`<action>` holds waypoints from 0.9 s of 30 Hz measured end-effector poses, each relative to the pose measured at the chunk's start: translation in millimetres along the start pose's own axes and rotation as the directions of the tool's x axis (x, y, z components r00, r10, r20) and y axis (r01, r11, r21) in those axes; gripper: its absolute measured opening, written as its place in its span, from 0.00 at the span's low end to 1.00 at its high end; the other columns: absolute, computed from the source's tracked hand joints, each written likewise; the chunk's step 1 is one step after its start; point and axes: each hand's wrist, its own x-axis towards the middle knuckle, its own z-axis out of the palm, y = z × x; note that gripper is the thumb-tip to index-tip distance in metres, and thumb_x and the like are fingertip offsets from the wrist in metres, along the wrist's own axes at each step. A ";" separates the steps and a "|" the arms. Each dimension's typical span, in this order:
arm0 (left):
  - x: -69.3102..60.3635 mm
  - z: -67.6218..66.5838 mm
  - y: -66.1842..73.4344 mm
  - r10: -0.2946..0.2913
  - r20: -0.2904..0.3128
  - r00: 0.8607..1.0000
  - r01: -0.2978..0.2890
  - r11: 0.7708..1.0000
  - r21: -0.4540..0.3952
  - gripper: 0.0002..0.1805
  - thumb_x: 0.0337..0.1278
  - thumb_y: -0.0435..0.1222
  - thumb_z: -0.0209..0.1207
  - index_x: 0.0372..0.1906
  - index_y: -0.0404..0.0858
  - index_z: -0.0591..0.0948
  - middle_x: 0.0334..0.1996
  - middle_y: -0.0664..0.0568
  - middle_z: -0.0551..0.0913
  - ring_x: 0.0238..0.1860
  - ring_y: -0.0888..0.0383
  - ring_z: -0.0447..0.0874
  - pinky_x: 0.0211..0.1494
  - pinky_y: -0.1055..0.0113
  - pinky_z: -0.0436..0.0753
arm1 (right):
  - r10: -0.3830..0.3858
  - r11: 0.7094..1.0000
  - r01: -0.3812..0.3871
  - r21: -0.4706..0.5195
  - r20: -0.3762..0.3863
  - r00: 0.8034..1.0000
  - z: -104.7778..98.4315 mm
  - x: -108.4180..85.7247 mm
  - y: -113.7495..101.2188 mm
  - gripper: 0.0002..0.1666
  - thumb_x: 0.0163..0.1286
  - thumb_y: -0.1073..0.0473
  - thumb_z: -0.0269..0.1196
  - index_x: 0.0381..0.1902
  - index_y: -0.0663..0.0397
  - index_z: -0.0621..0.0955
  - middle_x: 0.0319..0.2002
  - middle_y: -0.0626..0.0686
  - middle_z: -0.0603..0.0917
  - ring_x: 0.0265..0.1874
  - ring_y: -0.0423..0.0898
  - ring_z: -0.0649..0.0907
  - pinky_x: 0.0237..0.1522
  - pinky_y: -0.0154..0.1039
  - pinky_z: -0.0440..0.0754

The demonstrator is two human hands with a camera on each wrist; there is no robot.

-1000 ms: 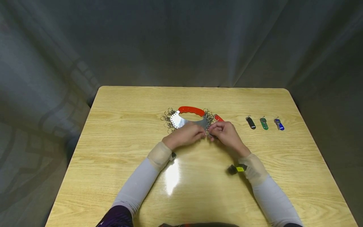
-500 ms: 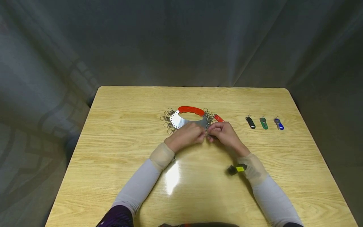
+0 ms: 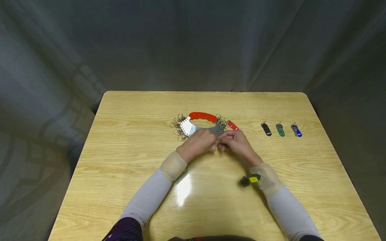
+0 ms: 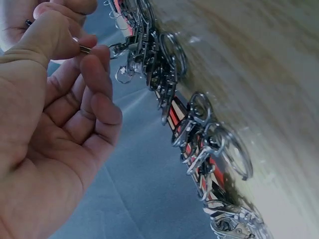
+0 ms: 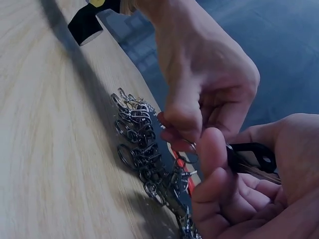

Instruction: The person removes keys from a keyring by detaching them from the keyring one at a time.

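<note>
A crescent-shaped metal plate with a red grip lies mid-table in the head view, with many snap-hook key rings along its edge. At its near right side, my left hand pinches a split ring between thumb and index finger. Beside it, almost touching, my right hand holds a black key tag with metal in it, clearest in the right wrist view. The split ring lies between both hands' fingertips; whether the tag is threaded on it is hidden by the fingers.
A red key tag lies just right of the plate. Farther right, a black tag, a green tag and a blue tag with a key lie in a row on the wooden table.
Both hands have stayed together at the plate's near right. The left hand has turned slightly and its wrist shifted a little right; the right hand has edged slightly left.
</note>
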 end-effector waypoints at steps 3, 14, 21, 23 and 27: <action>0.3 -0.5 1.6 -0.005 0.023 1.000 0.004 0.999 0.033 0.11 0.58 0.28 0.64 0.25 0.45 0.80 0.21 0.58 0.76 0.20 0.64 0.72 0.23 0.77 0.74 | 0.029 0.999 -0.029 -0.015 0.035 0.999 -3.2 0.4 -0.4 0.11 0.74 0.71 0.60 0.44 0.79 0.83 0.29 0.55 0.89 0.24 0.43 0.85 0.29 0.33 0.86; 1.9 -0.1 5.4 -0.030 0.063 0.998 0.025 0.997 0.077 0.13 0.57 0.29 0.66 0.23 0.46 0.78 0.20 0.58 0.77 0.20 0.64 0.72 0.24 0.76 0.74 | 0.101 0.993 -0.108 0.045 0.141 0.985 -10.8 9.5 1.8 0.10 0.75 0.73 0.57 0.42 0.76 0.85 0.28 0.54 0.88 0.23 0.41 0.84 0.29 0.32 0.86; 7.1 0.3 8.4 -0.021 0.082 0.996 0.006 0.984 0.176 0.09 0.60 0.29 0.65 0.27 0.45 0.82 0.24 0.59 0.79 0.24 0.63 0.75 0.28 0.75 0.76 | 0.093 0.989 -0.109 0.101 0.153 0.984 -11.1 11.7 4.0 0.16 0.74 0.75 0.56 0.32 0.59 0.87 0.25 0.51 0.87 0.21 0.40 0.83 0.28 0.31 0.86; 8.4 -0.2 9.1 -0.020 0.080 0.997 0.004 0.980 0.200 0.08 0.61 0.29 0.65 0.29 0.45 0.84 0.24 0.59 0.80 0.25 0.63 0.76 0.28 0.76 0.76 | 0.093 0.988 -0.108 0.110 0.136 0.986 -9.5 12.0 4.9 0.16 0.74 0.75 0.56 0.33 0.59 0.87 0.25 0.51 0.87 0.21 0.40 0.83 0.28 0.30 0.85; 9.2 -2.1 9.6 -0.032 0.059 0.998 0.021 0.983 0.184 0.07 0.61 0.30 0.65 0.30 0.44 0.85 0.26 0.57 0.81 0.25 0.62 0.77 0.27 0.76 0.77 | 0.069 0.993 -0.078 0.088 0.098 0.993 -6.2 9.5 2.9 0.11 0.74 0.75 0.56 0.39 0.69 0.86 0.26 0.52 0.87 0.21 0.40 0.84 0.28 0.31 0.86</action>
